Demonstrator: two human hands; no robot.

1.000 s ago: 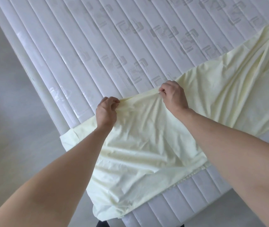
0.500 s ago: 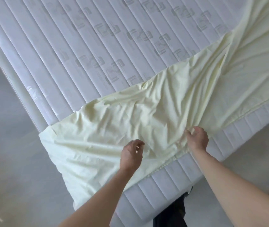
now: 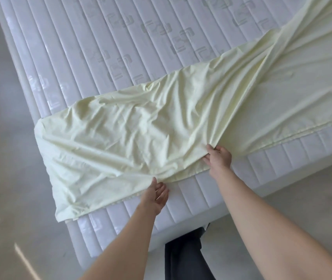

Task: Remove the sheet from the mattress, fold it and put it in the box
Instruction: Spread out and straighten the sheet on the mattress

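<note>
Seen from the head camera, a pale yellow sheet [image 3: 161, 126] lies rumpled across the near part of a white quilted mattress [image 3: 120, 37], one end draped over the mattress's left edge, the rest running off toward the far right corner. The far half of the mattress is bare, its ribbed cover showing grey woven marks. The right hand [image 3: 219, 156] grips a bunched fold of the sheet at the near edge of the mattress, fingers curled into the cloth, with taut creases fanning from its grip up and to the right. The left hand [image 3: 157, 194] sits lower along the same near edge, palm turned up and fingers fairly straight, its fingertips touching the sheet's hem; this grip is loose and open, with no cloth pinched. Both bare forearms reach in from below. Dark trousers [image 3: 185, 255] show beneath the mattress's near corner, above a pale grey floor [image 3: 5, 178].
</note>
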